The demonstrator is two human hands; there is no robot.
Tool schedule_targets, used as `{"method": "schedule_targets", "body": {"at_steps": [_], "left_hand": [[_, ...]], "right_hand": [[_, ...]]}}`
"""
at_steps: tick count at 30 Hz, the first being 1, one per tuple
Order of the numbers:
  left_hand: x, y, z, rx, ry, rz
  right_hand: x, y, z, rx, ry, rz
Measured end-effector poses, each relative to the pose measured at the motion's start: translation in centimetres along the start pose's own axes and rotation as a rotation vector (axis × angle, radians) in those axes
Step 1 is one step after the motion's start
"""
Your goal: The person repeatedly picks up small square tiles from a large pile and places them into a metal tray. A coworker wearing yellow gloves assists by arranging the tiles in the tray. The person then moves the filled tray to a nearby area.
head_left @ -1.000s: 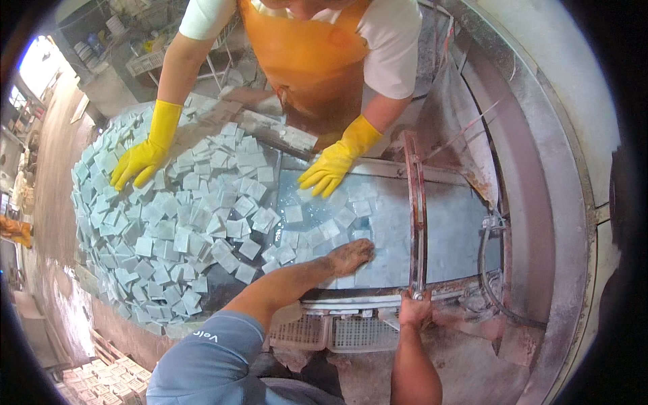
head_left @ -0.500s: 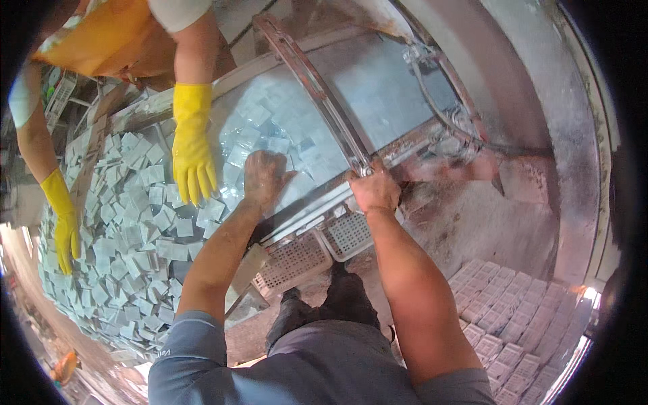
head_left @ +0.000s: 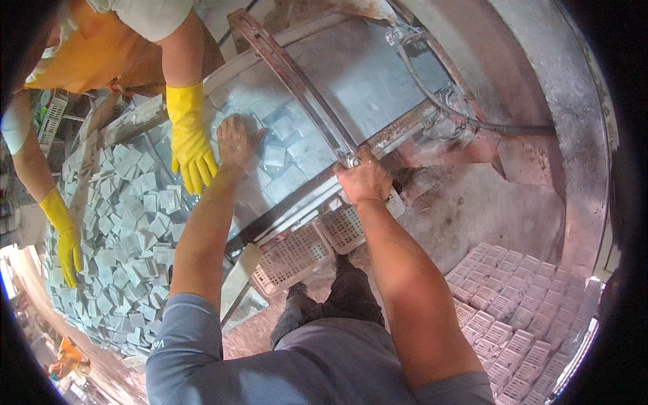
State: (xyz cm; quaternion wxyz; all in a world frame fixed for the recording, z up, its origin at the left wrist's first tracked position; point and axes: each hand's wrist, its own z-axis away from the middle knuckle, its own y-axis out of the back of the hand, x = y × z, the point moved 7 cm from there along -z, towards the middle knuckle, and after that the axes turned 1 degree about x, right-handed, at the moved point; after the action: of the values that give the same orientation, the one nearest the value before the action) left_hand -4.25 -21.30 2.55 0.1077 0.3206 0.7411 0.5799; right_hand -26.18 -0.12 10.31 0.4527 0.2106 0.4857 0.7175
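Note:
My left hand (head_left: 236, 140) lies flat with its fingers stretched out on wet, pale square tiles (head_left: 275, 156) spread over the belt. It holds nothing. To its right, my right hand (head_left: 365, 178) is wrapped round the near end of a rusty, slotted metal bar (head_left: 297, 88) that crosses above the belt (head_left: 378, 94). A large heap of loose grey-white tiles (head_left: 128, 243) lies left of my left forearm. A co-worker's yellow-gloved hand (head_left: 190, 142) hangs just left of my left hand, over the heap's edge.
The co-worker's other yellow glove (head_left: 67, 250) rests at the heap's far left. Two perforated plastic baskets (head_left: 290, 262) sit below the belt's near edge, by my legs. Rows of stacked pale baskets (head_left: 506, 304) stand at lower right. A cable (head_left: 472, 121) runs along the machine frame.
My left hand has slid left and away from me over the tiles. My right hand keeps its hold on the bar. The whole view has shifted slightly.

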Motion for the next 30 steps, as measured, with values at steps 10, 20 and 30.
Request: {"method": "schedule_targets", "body": {"at_steps": [10, 20, 30], "left_hand": [[1.9, -0.3, 3.4, -0.092, 0.161, 0.101], [3.4, 0.5, 0.9, -0.201, 0.143, 0.066], [1.9, 2.1, 6.9, -0.038, 0.141, 0.09]], "right_hand": [[-0.2, 0.2, 0.1, -0.065, -0.016, -0.002], [-0.3, 0.6, 0.5, -0.089, -0.026, 0.033], [0.1, -0.6, 0.3, -0.023, 0.02, 0.048]]}}
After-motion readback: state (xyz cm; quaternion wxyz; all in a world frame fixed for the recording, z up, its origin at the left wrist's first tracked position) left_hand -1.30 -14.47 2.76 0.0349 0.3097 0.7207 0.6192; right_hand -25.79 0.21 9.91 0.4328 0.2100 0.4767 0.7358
